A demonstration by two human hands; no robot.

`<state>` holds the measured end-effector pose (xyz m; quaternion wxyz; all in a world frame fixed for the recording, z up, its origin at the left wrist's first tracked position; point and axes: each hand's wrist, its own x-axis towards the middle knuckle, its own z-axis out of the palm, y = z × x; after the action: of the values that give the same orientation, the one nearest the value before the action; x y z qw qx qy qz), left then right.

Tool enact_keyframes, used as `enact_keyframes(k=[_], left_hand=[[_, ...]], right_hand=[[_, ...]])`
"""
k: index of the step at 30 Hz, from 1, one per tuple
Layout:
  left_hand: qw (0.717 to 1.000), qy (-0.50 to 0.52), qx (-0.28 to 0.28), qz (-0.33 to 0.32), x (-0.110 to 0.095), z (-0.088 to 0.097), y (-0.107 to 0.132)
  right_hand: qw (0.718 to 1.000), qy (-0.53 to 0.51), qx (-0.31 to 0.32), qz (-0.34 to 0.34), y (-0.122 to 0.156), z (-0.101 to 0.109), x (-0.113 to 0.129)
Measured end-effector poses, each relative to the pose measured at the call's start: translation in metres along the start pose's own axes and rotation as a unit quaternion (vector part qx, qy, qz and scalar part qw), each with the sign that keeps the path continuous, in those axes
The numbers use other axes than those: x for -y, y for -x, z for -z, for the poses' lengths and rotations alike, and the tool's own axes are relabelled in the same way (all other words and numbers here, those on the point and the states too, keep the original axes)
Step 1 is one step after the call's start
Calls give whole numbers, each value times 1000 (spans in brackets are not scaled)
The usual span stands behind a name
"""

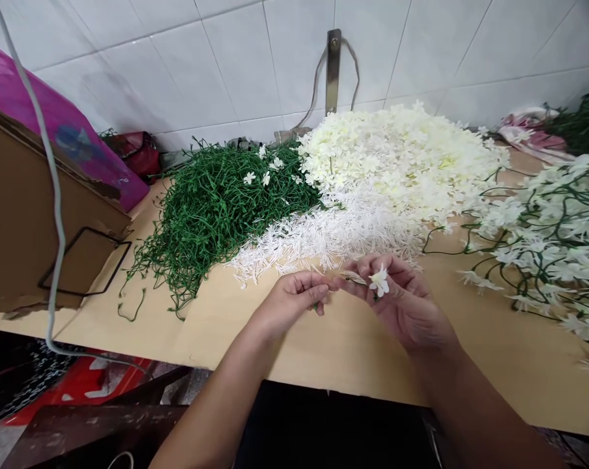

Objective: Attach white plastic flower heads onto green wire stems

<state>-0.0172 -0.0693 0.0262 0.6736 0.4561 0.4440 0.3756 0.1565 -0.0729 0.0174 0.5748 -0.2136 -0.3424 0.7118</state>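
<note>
Between the fingers of my right hand [404, 303] is a small white artificial flower [379, 281], along with several thin pale sticks [354, 277]. My left hand [301, 293] is closed in a pinch, its fingertips meeting those of the right. A bit of green stem [316, 306] shows at the left fingers; the rest of it is hidden. Just beyond both hands lies a heap of short white sticks [343, 225]. Behind it rises a big pile of white flower heads [402, 156], and to its left a tangled mound of green plastic stems [221, 202].
White flowers on green stems [553, 241] spread over the right side of the tan tabletop [216, 339]. A cardboard box [25, 215] and a pink bag [74, 124] stand at left, with a grey cable [53, 176] hanging in front. A tiled wall [245, 65] closes the back.
</note>
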Motion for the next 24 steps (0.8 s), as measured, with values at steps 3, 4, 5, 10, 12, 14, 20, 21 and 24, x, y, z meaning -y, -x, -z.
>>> enact_keyframes(k=[3,4,5,10,12,14,20,21,24], left_hand=[[999,28,31,-1,1,3,3],[999,33,38,-6,1,3,4],[998,37,40,-16,1,3,5],[995,42,-44,-81,-3,-8,3],[992,23,-76,-103,-6,-10,2],[985,-9,-105,-134,-7,-10,2],[985,30,-76,-151,-7,-7,5],[986,55,-61,-143,-7,-7,5],[983,125,-52,-125,-6,-8,5]], right_hand=[[999,-10,-41,-15,-3,0,0],[998,-17,-61,-19,-3,0,0],[996,-25,-78,-24,-4,0,0],[991,-59,-89,-76,-4,3,-5],[990,-58,-82,-95,-3,3,-8],[990,-53,-77,-107,-2,2,-10],[987,-43,-62,-141,0,-2,-13],[987,-33,-61,-148,1,-2,-13],[985,16,-60,-162,1,-2,-12]])
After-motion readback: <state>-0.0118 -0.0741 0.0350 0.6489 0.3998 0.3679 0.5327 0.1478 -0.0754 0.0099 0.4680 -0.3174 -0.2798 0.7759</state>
